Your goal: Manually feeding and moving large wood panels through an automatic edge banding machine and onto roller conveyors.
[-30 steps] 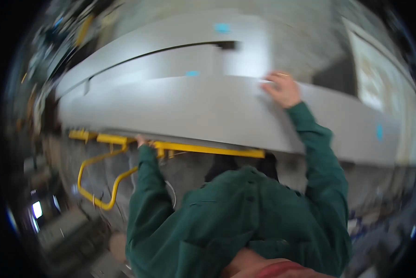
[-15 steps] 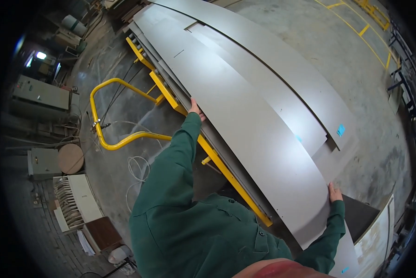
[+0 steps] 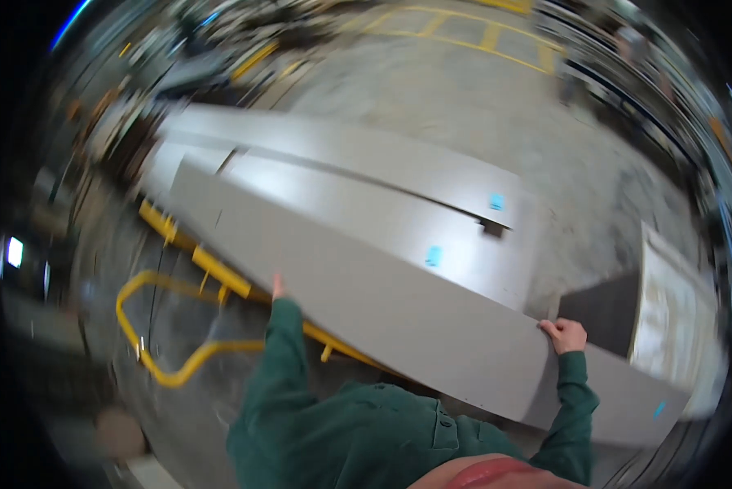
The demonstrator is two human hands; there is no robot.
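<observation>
Head camera, sole view, parts of it blurred.

Item: one long grey panel (image 3: 399,334), flat-faced, set slantwise across the person's front from upper left to lower right. Position: over the near side of a group of similar boards, its right end reaching out past theirs. Marks: a blue sticker (image 3: 659,410) near the right end; a short dark slit toward the left end. Whether it rests on the boards beneath or is raised off them cannot be told.

Hands, two, bare. Left hand (image 3: 280,287): at the panel's near edge, left of its middle, grasping that edge; a digit shows on the upper face, the remainder being hidden. Right hand (image 3: 566,335): at the far edge, toward the right end, fingers bent and clasping that edge. Sleeves: green, belonging to a buttoned green jacket (image 3: 341,440).

Beneath and beyond: a middle grey board (image 3: 341,216) with a blue tag (image 3: 434,256); a far grey board (image 3: 366,147) with a second blue tag (image 3: 496,201). A narrow dark gap runs between them, with a dark notch near its right end.

Near side: yellow frame (image 3: 221,272) with a bent yellow handle (image 3: 235,346), left of the person.

Right side: a dark sheet (image 3: 598,314) beside a whitish panel (image 3: 668,326).

Ground: grey concrete floor (image 3: 480,106) with yellow painted lines (image 3: 490,37) at the top.
</observation>
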